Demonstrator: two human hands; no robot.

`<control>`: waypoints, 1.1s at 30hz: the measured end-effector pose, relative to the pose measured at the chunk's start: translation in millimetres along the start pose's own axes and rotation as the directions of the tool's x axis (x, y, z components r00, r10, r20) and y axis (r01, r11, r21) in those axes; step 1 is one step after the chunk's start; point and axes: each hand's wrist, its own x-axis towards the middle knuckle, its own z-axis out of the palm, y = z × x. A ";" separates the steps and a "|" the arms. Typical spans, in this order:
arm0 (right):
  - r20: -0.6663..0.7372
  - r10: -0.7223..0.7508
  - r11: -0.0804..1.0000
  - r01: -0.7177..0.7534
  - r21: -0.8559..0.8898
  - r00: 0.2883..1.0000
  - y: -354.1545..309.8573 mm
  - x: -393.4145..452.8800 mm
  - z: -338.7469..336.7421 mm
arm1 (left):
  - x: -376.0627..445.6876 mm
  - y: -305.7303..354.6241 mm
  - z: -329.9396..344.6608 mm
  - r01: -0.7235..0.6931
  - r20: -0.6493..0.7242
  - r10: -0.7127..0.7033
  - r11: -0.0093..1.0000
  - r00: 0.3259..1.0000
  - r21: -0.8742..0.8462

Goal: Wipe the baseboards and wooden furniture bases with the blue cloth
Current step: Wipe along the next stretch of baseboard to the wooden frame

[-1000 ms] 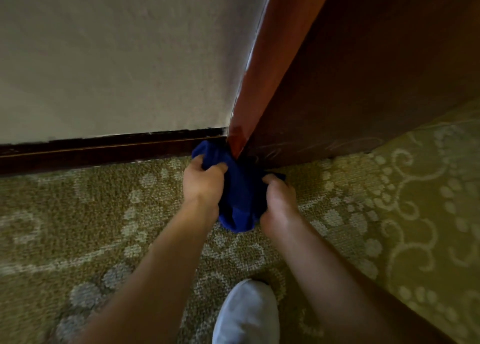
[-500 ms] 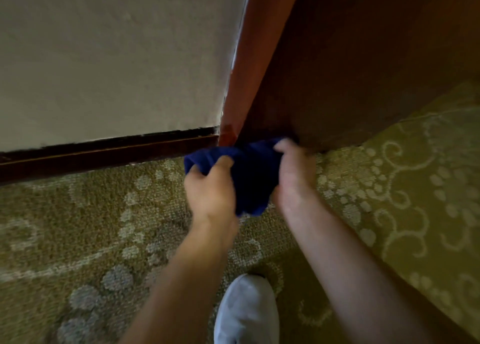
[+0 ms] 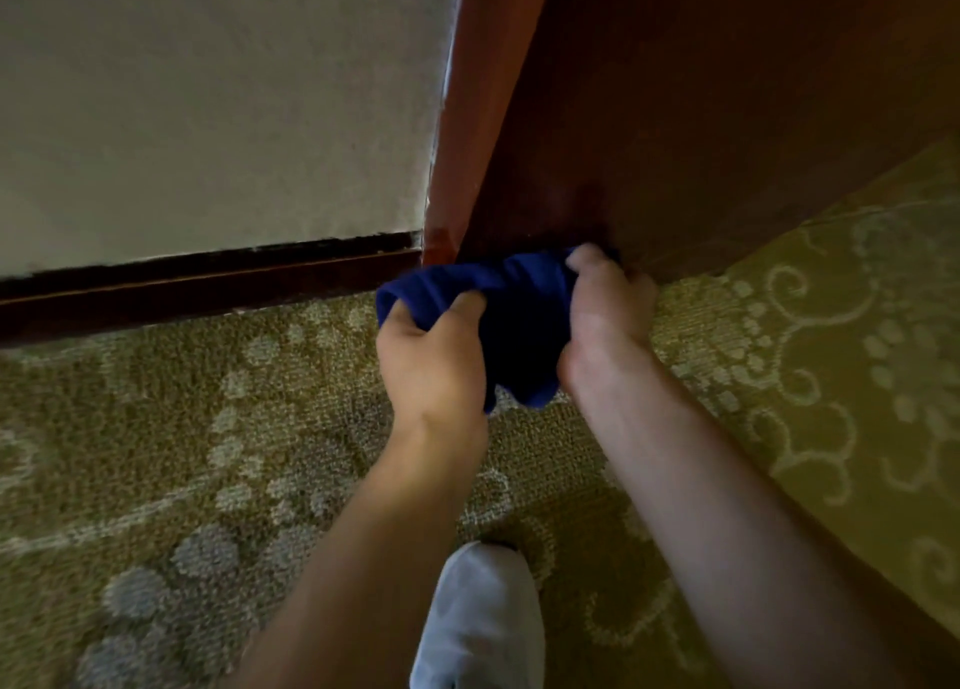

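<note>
Soft bunched blue cloth [image 3: 519, 319] gripped by both my left hand [image 3: 434, 361] and right hand [image 3: 605, 319], against the glossy wooden furniture base [image 3: 675, 168] at looped patterned carpet [image 3: 208, 454]. Barely shifted since half a second ago.

— How is the light sitting here?
— Dimly and warmly; the wall [image 3: 218, 106] is catching the most, while the wooden panel [image 3: 727, 116] is sinking into deep shadow.
— Any glare?
— A faint sheen is running down the panel's red edge [image 3: 467, 116].
— And sharpness?
— Everything is looking soft, and straight lines are bending toward the corners.
</note>
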 end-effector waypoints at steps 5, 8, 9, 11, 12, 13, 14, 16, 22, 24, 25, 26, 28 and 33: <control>-0.087 -0.049 0.992 0.039 -0.119 0.995 10.3 17.5 3.4 | 3.2 -5.4 11.4 0.094 -0.016 -0.093 0.994 0.996 0.048; -0.095 0.105 0.978 -0.120 -0.170 0.990 24.4 18.8 11.1 | 13.6 -5.8 12.7 0.268 -0.105 -0.263 0.962 0.959 0.042; -0.095 0.122 0.975 -0.138 -0.175 0.988 25.6 20.2 12.5 | 17.3 -5.9 11.6 0.283 -0.134 -0.277 0.958 0.952 0.034; -0.114 0.107 0.976 -0.126 -0.179 0.988 19.1 20.0 10.9 | 10.5 -1.8 12.5 0.230 -0.166 -0.230 0.973 0.959 -0.021; -0.118 0.081 0.985 -0.098 -0.141 0.990 12.2 20.7 8.3 | 4.6 -0.9 15.2 0.195 -0.168 -0.202 0.979 0.965 -0.059; -0.106 0.054 0.995 -0.062 -0.076 0.993 4.0 21.4 4.2 | -2.7 0.2 19.2 0.150 -0.151 -0.164 0.984 0.975 -0.098; -0.097 0.022 1.000 -0.022 0.001 0.995 -3.5 20.7 0.5 | -10.6 1.9 22.8 0.099 -0.111 -0.117 0.983 0.987 -0.152; -0.118 -0.034 0.996 0.043 0.074 0.992 -7.0 24.9 -3.9 | -15.4 -2.7 26.3 0.038 -0.068 -0.051 0.982 0.996 -0.183; -0.013 0.120 0.987 -0.121 -0.106 0.993 35.4 42.5 -7.1 | 19.1 -22.1 26.3 0.296 -0.139 -0.308 0.950 0.941 -0.101; 0.021 0.150 0.979 -0.145 -0.141 0.988 38.4 44.2 -12.5 | 25.9 -22.1 20.9 0.332 -0.127 -0.335 0.942 0.934 -0.042; 0.033 0.155 0.977 -0.148 -0.151 0.987 36.3 42.7 -15.9 | 25.9 -23.0 19.3 0.344 -0.125 -0.342 0.939 0.931 -0.007; 0.043 0.158 0.976 -0.149 -0.157 0.986 33.4 38.8 -19.0 | 21.4 -21.4 17.2 0.349 -0.138 -0.345 0.937 0.928 0.008; 0.071 0.153 0.976 -0.140 -0.165 0.986 26.3 26.8 -25.5 | 10.4 -14.9 12.0 0.315 -0.170 -0.308 0.949 0.936 0.020; 0.094 0.106 0.980 -0.088 -0.179 0.990 -0.5 -12.7 -69.3 | -35.4 23.2 14.4 0.175 -0.138 -0.160 0.979 0.977 0.100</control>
